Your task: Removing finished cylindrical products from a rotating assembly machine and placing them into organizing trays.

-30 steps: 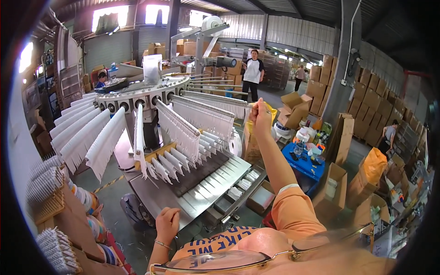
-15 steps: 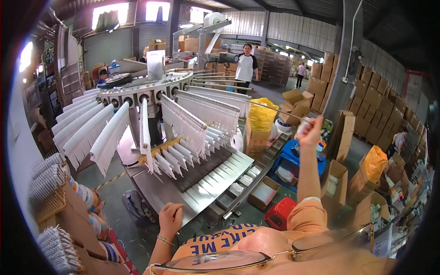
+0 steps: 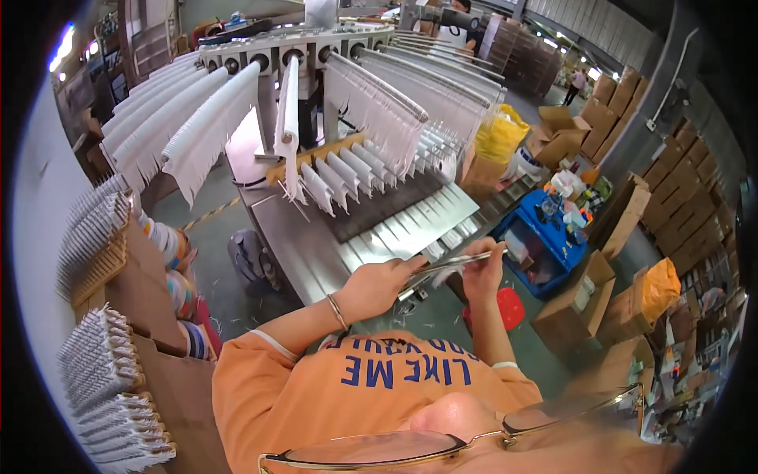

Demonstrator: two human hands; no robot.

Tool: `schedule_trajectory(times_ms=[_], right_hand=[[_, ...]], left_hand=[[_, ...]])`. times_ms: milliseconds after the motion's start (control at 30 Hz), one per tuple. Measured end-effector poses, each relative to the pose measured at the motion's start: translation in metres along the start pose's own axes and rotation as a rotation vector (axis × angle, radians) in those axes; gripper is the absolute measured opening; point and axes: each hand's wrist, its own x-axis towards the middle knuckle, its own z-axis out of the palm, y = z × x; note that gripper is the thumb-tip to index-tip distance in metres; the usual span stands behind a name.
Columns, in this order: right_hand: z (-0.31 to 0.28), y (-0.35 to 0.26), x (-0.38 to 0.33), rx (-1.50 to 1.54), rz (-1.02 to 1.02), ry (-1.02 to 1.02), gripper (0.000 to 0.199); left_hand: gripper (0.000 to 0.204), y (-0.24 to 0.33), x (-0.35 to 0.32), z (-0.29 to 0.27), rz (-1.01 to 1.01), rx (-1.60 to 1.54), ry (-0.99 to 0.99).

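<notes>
In front of my chest both hands are close together on a slim, shiny metal rod (image 3: 452,262), which lies at a slight slant between them. My right hand (image 3: 483,276) is closed around its right end. At the other end my left hand (image 3: 377,291) has its fingertips pressed together on the rod. A small pale strip (image 3: 452,275) hangs just below the rod, too blurred to name. Beyond my hands is a metal work table (image 3: 403,237) with a row of white, fringed pieces (image 3: 343,180) along its far part.
A round rotary machine (image 3: 260,51) bears long rods hung with white fringed sheets (image 3: 371,99). At left stand spiky white racks (image 3: 110,387) on cartons. To the right are a blue plastic stool (image 3: 557,237), a red stool (image 3: 512,308) and open cardboard boxes (image 3: 576,304).
My right hand has come down and inward from its raised place at the right. My left hand has moved up and right to meet it. The view has tilted downward.
</notes>
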Motion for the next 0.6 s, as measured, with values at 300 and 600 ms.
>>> schedule_trajectory(times_ms=[300, 600], right_hand=[[0.021, 0.016, -0.049, -0.841, -0.393, -0.573, 0.031], [0.070, 0.017, -0.044, -0.955, -0.621, -0.786, 0.028]], left_hand=[[0.055, -0.009, 0.007, -0.018, -0.518, -1.541, 0.219], [0.036, 0.005, 0.008, -0.011, -0.408, -1.485, 0.411]])
